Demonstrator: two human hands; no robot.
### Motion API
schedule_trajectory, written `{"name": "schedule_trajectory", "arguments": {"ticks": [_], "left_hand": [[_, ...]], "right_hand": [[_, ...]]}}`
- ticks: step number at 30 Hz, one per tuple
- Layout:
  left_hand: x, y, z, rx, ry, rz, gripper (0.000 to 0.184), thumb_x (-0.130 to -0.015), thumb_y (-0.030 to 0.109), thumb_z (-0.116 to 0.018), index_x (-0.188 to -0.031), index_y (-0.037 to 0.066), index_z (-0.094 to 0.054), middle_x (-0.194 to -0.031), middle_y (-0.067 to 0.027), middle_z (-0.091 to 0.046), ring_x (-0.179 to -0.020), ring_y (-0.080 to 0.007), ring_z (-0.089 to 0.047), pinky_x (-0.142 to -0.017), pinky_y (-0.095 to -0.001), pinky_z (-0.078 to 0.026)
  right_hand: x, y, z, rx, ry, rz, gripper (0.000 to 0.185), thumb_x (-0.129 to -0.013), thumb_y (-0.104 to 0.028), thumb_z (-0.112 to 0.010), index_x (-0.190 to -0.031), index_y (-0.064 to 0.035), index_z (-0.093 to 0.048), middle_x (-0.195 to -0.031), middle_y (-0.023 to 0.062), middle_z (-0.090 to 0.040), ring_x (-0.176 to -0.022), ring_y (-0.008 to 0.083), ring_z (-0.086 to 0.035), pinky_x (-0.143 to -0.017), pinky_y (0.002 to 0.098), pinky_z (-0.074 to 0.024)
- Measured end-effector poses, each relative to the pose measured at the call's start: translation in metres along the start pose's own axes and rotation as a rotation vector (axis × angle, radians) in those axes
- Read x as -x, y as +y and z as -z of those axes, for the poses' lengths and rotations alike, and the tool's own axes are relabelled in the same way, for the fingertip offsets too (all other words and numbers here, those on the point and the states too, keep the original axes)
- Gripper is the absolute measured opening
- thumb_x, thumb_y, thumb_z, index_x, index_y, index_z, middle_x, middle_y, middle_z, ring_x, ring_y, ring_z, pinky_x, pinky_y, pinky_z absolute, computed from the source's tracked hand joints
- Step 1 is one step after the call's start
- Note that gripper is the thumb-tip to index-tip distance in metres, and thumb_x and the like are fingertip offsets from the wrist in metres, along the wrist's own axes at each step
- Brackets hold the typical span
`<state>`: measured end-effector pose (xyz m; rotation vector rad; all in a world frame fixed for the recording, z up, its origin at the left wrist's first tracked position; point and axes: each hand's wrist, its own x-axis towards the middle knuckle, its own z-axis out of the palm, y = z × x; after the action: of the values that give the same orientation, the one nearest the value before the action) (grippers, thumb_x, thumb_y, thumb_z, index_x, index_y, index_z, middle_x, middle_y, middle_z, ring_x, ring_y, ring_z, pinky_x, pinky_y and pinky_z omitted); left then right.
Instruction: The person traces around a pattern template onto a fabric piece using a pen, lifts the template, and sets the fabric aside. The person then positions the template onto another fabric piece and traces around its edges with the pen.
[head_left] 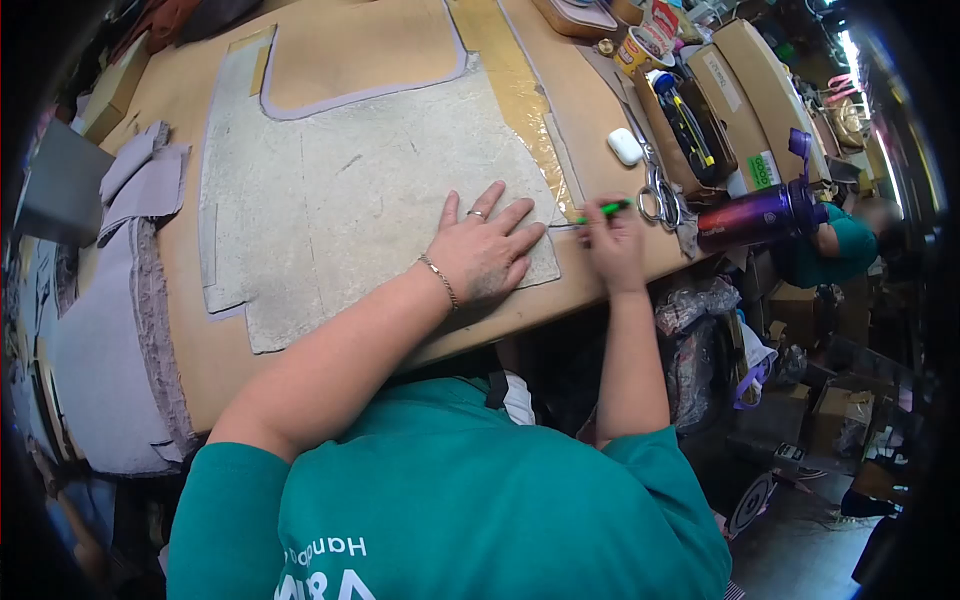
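Observation:
My left hand (482, 248) lies flat with its fingers spread on a large, worn grey pattern sheet (350, 190), near its lower right corner. Brown tape (540, 135) covers part of the sheet's right side. A pale lilac edge (375, 104) shows beneath the sheet around its curved cutout. Closed round a green pen (606, 211), my right hand (615, 250) is just right of the sheet's corner. The pen's tip is near the taped edge; motion blur hides whether it touches.
Scissors (657, 195), a white earbud case (625, 147) and a purple bottle (755, 215) are at the right. Behind them stand a pen box (690, 130) and a cardboard box (755, 100). Lilac fabric pieces (110, 340) lie at the left. Another person (835, 245) is at far right.

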<state>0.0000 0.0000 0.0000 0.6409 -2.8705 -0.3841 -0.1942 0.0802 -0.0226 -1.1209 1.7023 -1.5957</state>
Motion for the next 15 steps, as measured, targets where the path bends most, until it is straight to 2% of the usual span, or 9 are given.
{"name": "schedule_trajectory", "arguments": {"ticks": [2, 3, 5, 9, 10, 11, 13, 15], "left_hand": [[0.001, -0.002, 0.002, -0.027, -0.011, 0.005, 0.043, -0.078, 0.034, -0.046, -0.119, 0.022, -0.045, -0.13, -0.0032, -0.035, -0.126, -0.0302, -0.024, -0.09, -0.065, -0.024], [-0.009, 0.012, -0.006, 0.048, 0.023, -0.009, 0.043, -0.079, 0.033, -0.046, -0.12, 0.022, -0.044, -0.132, -0.003, -0.033, -0.126, -0.0298, -0.023, -0.09, -0.0647, -0.024], [-0.005, 0.006, 0.0, 0.014, -0.022, 0.005, 0.044, -0.08, 0.032, -0.046, -0.123, 0.022, -0.041, -0.134, -0.0028, -0.031, -0.126, -0.0292, -0.023, -0.091, -0.0639, -0.023], [-0.009, -0.007, 0.001, 0.181, -0.095, 0.0, 0.045, -0.078, 0.033, -0.049, -0.12, 0.019, -0.043, -0.132, -0.0047, -0.034, -0.126, -0.0294, -0.024, -0.094, -0.0624, -0.021], [-0.006, -0.014, -0.005, 0.337, 0.008, -0.015, 0.044, -0.076, 0.031, -0.054, -0.117, 0.017, -0.046, -0.129, -0.0072, -0.037, -0.124, -0.0292, -0.027, -0.096, -0.0573, -0.023], [0.008, -0.036, 0.006, 0.289, 0.05, 0.026, 0.045, -0.075, 0.031, -0.056, -0.116, 0.017, -0.046, -0.128, -0.0088, -0.038, -0.123, -0.0295, -0.028, -0.097, -0.0546, -0.024], [0.048, -0.092, 0.039, 0.204, 0.125, 0.111, 0.047, -0.074, 0.032, -0.059, -0.116, 0.016, -0.046, -0.127, -0.0119, -0.039, -0.122, -0.03, -0.03, -0.098, -0.0493, -0.026], [0.1, -0.137, 0.073, 0.086, 0.086, 0.326, 0.056, -0.07, 0.034, -0.064, -0.119, 0.014, -0.044, -0.127, -0.0153, -0.037, -0.121, -0.0312, -0.031, -0.097, -0.0434, -0.029]], "right_hand": [[-0.004, 0.012, 0.024, -0.011, 0.082, 0.042, 0.006, -0.086, -0.013, -0.052, -0.089, -0.0093, -0.048, -0.071, 0.0001, -0.05, -0.055, 0.0048, -0.047, -0.048, 0.0173, -0.0382], [-0.006, -0.006, 0.056, 0.052, 0.105, 0.089, 0.006, -0.086, -0.013, -0.052, -0.088, -0.0092, -0.048, -0.07, 0.0, -0.05, -0.055, 0.0048, -0.046, -0.048, 0.0171, -0.0379], [0.002, -0.027, 0.043, 0.004, 0.225, 0.17, 0.008, -0.087, -0.015, -0.052, -0.089, -0.0089, -0.048, -0.071, -0.0003, -0.05, -0.056, 0.0047, -0.046, -0.049, 0.0168, -0.0373], [0.007, -0.027, 0.021, -0.153, 0.304, 0.061, 0.01, -0.087, -0.015, -0.051, -0.091, -0.0064, -0.048, -0.075, 0.0024, -0.051, -0.06, 0.0067, -0.049, -0.052, 0.0176, -0.0407], [0.007, -0.022, 0.017, -0.211, 0.193, 0.072, 0.01, -0.087, -0.015, -0.051, -0.091, -0.0062, -0.048, -0.075, 0.0029, -0.051, -0.061, 0.0071, -0.05, -0.053, 0.0175, -0.0408], [0.009, -0.019, 0.011, -0.263, 0.089, 0.078, 0.01, -0.087, -0.014, -0.051, -0.092, -0.006, -0.047, -0.076, 0.0033, -0.052, -0.062, 0.0074, -0.051, -0.054, 0.0173, -0.0409], [0.017, -0.019, -0.031, -0.15, -0.022, 0.082, 0.009, -0.087, -0.013, -0.051, -0.091, -0.0056, -0.047, -0.075, 0.0036, -0.053, -0.064, 0.0077, -0.052, -0.054, 0.0172, -0.0406], [0.026, -0.028, -0.062, -0.092, -0.136, 0.036, 0.007, -0.085, -0.006, -0.052, -0.09, -0.0041, -0.047, -0.079, 0.0045, -0.053, -0.065, 0.0086, -0.053, -0.058, 0.0192, -0.043]]}}
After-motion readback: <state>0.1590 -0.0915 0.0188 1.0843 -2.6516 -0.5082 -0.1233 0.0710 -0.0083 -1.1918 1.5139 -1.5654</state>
